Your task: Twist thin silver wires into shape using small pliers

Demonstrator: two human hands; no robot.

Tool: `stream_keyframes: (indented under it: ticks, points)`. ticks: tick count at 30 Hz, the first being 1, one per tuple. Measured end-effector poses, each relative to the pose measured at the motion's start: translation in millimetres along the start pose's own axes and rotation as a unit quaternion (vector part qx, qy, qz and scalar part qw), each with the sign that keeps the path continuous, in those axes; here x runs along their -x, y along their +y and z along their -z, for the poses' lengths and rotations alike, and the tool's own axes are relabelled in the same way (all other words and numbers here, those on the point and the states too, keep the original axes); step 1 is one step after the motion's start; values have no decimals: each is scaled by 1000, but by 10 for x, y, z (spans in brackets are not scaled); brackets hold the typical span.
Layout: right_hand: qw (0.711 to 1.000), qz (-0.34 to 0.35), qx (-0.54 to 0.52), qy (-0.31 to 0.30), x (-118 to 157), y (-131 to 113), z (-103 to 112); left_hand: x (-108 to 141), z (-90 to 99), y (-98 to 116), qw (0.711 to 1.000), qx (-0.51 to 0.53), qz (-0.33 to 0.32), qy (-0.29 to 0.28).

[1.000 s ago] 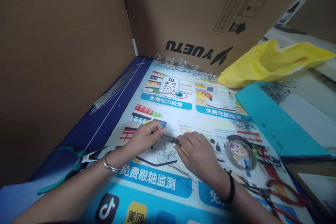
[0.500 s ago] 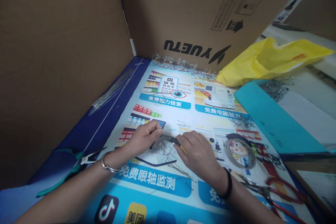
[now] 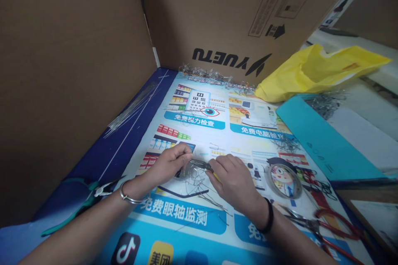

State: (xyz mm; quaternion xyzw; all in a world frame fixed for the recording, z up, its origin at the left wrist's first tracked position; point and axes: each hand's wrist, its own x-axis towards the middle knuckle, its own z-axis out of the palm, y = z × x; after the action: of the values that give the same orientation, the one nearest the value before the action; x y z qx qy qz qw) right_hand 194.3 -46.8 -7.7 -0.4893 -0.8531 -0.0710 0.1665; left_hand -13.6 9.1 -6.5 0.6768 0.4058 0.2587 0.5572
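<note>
My right hand (image 3: 233, 180) is closed round the handles of small pliers (image 3: 200, 164), whose dark jaws point left. At the jaws' tip my left hand (image 3: 172, 163) pinches something too small to make out. A silver bangle circles my left wrist and a black band my right. Under the pliers lies a clear round dish (image 3: 189, 173) with thin wire in and around it. Several thin dark wires (image 3: 214, 201) spread over the printed sheet (image 3: 202, 140) between my hands.
Green-handled cutters (image 3: 85, 203) lie at left, straight wires (image 3: 130, 112) behind them. On the right are a tape roll (image 3: 284, 181), red-handled scissors (image 3: 317, 225), a turquoise folder (image 3: 323, 140) and a yellow bag (image 3: 317, 74). Cardboard walls (image 3: 217, 12) stand behind and left; wire scraps (image 3: 211, 75) line the back.
Both hands and the pliers stay almost where they were. The whole view has shifted very slightly.
</note>
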Motion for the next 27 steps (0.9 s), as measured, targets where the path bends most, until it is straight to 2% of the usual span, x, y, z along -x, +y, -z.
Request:
stream_keyframes:
  ticks: [10, 18, 27]
  points:
    - [999, 32, -6, -8, -5, 85, -20, -19, 26, 10, 1000, 8, 4, -27]
    - [998, 48, 29, -14, -7, 71, 3, -19, 34, 24, 999, -7, -2, -36]
    - [998, 42, 6, -45, -15, 87, 36, -19, 53, -4, 997, 10, -23, -71]
